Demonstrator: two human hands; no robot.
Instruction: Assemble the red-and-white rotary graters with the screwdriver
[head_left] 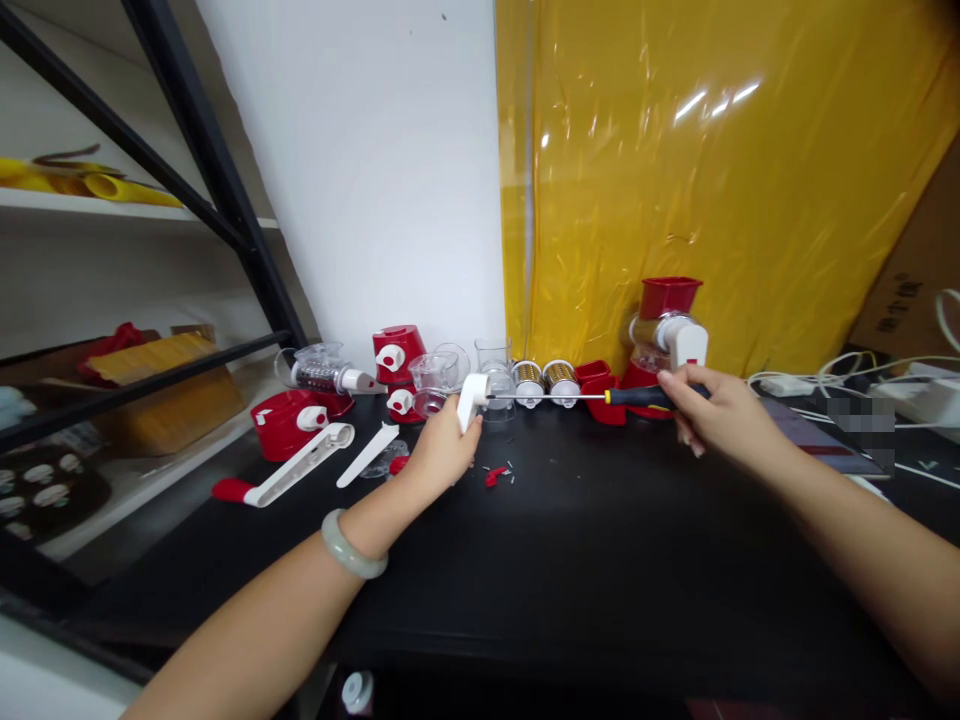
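Note:
My left hand (441, 450) is closed around a small white plastic part (472, 397), held up above the black table (570, 570). My right hand (711, 412) grips the black and yellow handle of a screwdriver (570, 397). The long metal shaft runs left and its tip touches the white part. A pale bangle (351, 548) sits on my left wrist. Small red bits and screws (496, 474) lie on the table just below the hands.
Red and white grinder parts line the back: a crank handle (289, 474), a white strip (367, 455), clear cups (435, 378), two metal drums (544, 380), an assembled red grinder (666, 335). Shelving (217, 200) stands left, yellow plastic sheet (712, 160) behind, cables (862, 375) right.

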